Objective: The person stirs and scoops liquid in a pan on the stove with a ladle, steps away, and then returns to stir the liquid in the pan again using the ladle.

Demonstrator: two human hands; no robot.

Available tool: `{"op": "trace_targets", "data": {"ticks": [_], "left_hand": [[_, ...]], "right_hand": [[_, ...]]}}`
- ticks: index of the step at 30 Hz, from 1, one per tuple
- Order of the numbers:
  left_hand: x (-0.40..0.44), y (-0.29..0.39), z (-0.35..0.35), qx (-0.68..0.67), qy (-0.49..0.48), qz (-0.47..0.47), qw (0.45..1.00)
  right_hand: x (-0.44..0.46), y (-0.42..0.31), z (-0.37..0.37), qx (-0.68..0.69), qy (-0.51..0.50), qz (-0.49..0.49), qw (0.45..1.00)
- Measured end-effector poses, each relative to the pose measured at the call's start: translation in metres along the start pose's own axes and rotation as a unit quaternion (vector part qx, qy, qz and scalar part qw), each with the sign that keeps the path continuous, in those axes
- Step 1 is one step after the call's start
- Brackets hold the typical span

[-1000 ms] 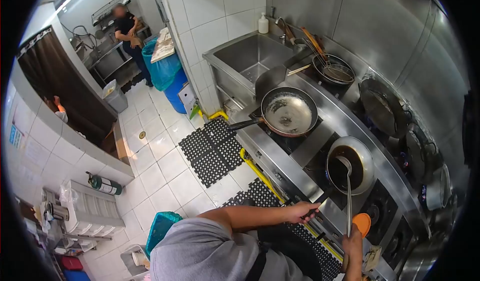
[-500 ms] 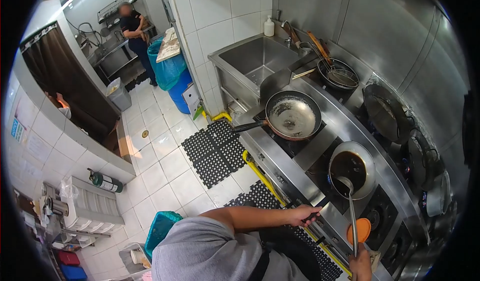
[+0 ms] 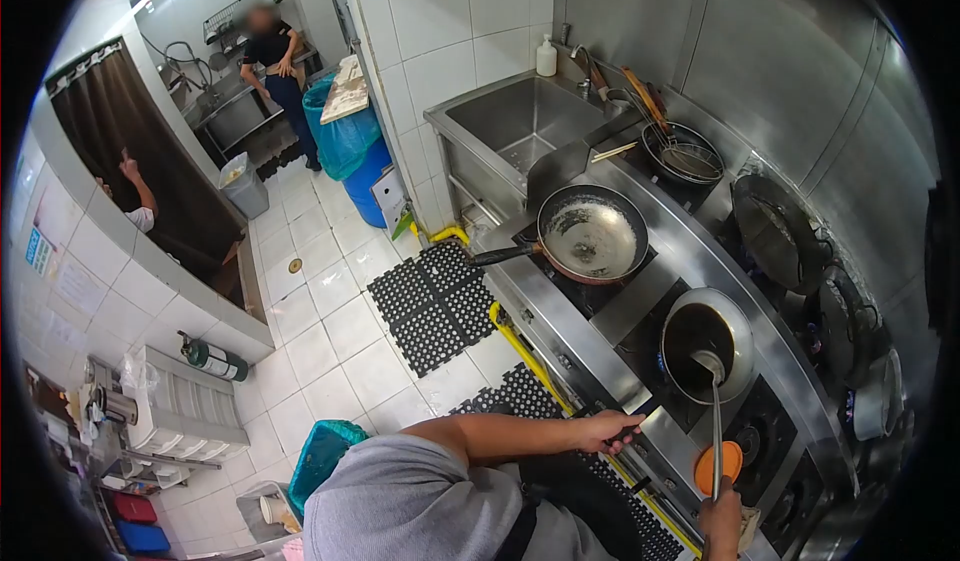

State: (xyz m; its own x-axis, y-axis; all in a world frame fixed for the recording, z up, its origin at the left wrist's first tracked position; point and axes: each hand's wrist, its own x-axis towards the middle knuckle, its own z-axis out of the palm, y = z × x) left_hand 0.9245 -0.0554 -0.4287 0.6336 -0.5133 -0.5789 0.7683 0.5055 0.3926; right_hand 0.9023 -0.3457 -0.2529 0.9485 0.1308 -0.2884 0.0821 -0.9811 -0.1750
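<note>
My left hand is closed around a black handle that points toward the wok and seems to belong to it. Dark brown liquid lies in this wok, over a stove burner. In my right hand, at the lower right, is the long metal handle of a ladle. The ladle's bowl rests inside the wok at its near right side, partly in the liquid. An orange round dish or lid sits under the ladle handle, just beyond my right hand.
A frying pan with whitish residue stands on the adjoining burner. Darker pans and a metal pot line the back. Beyond are a sink and a blue barrel. One person stands far off; another's arm shows by the curtain.
The ladle's bowl has shifted rightward inside the wok, and more of the wok's brown inner wall shows. The far person's arms have moved; a raised hand now shows by the curtain.
</note>
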Motion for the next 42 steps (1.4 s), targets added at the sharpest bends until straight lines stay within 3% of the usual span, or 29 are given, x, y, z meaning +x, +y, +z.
{"op": "trace_targets", "data": {"ticks": [10,22,24,29,38,42], "left_hand": [[-0.001,0.001,0.0,0.008,0.003,0.008,1.0],[-0.003,0.001,0.003,0.003,-0.005,0.004,1.0],[-0.003,0.002,0.003,0.007,0.001,0.008,1.0],[0.002,0.0,-0.001,0.001,0.002,0.002,1.0],[-0.004,0.006,0.007,-0.016,-0.019,-0.028,0.999],[-0.003,0.005,0.009,-0.011,0.0,-0.033,0.999]], "right_hand": [[0.032,-0.008,0.019,0.014,0.036,0.045,0.998],[0.066,-0.012,0.052,0.036,0.083,0.003,0.996],[0.067,-0.011,0.057,0.041,0.136,-0.033,0.989],[0.061,-0.006,0.052,0.101,0.105,-0.059,0.987],[0.032,0.0,0.026,0.081,-0.038,-0.019,0.996],[0.018,0.003,0.02,0.097,-0.05,-0.015,0.994]]}}
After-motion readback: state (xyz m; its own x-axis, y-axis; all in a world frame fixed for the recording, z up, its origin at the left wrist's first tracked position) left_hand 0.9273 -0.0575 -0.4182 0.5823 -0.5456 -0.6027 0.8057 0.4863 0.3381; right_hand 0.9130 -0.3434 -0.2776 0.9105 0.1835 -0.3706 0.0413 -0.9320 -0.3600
